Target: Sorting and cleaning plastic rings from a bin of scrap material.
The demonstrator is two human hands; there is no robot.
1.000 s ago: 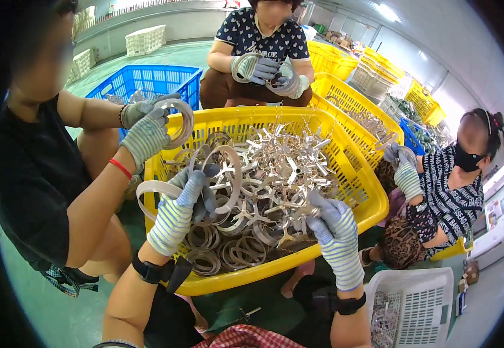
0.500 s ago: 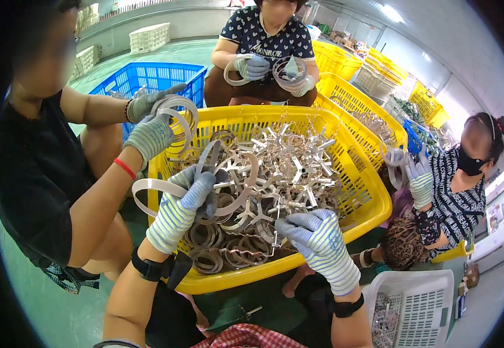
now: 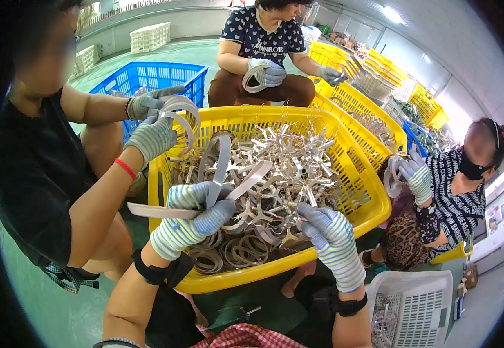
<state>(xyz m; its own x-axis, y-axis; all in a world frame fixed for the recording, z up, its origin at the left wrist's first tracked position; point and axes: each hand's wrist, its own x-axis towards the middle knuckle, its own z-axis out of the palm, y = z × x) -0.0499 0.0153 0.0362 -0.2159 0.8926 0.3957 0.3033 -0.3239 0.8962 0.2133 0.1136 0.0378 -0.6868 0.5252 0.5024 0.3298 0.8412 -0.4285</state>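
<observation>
My left hand (image 3: 197, 217), in a striped glove with grey fingers, grips several flat metal rings (image 3: 221, 168) that fan out in different directions over the yellow basket (image 3: 359, 229). My right hand (image 3: 333, 243), gloved alike, is over the basket's near right part. Its thumb and fingers close on a three-armed metal bracket (image 3: 290, 233), partly hidden among similar pieces. Tangled silver brackets (image 3: 298, 156) with thin copper-coloured ends heap up in the basket. More metal rings (image 3: 243, 250) lie at its near left.
On the left, a person's gloved hands (image 3: 156, 130) hold rings over the basket rim. Another person (image 3: 263, 58) squats across, and a third (image 3: 455, 185) sits at the right with rings. A blue crate (image 3: 165, 72), more yellow baskets (image 3: 362, 95) and a white basket (image 3: 420, 307) stand around.
My left hand has turned, tilting its rings. My right hand has shifted slightly right. The person across has turned and reaches toward the yellow basket behind, one hand now without its rings.
</observation>
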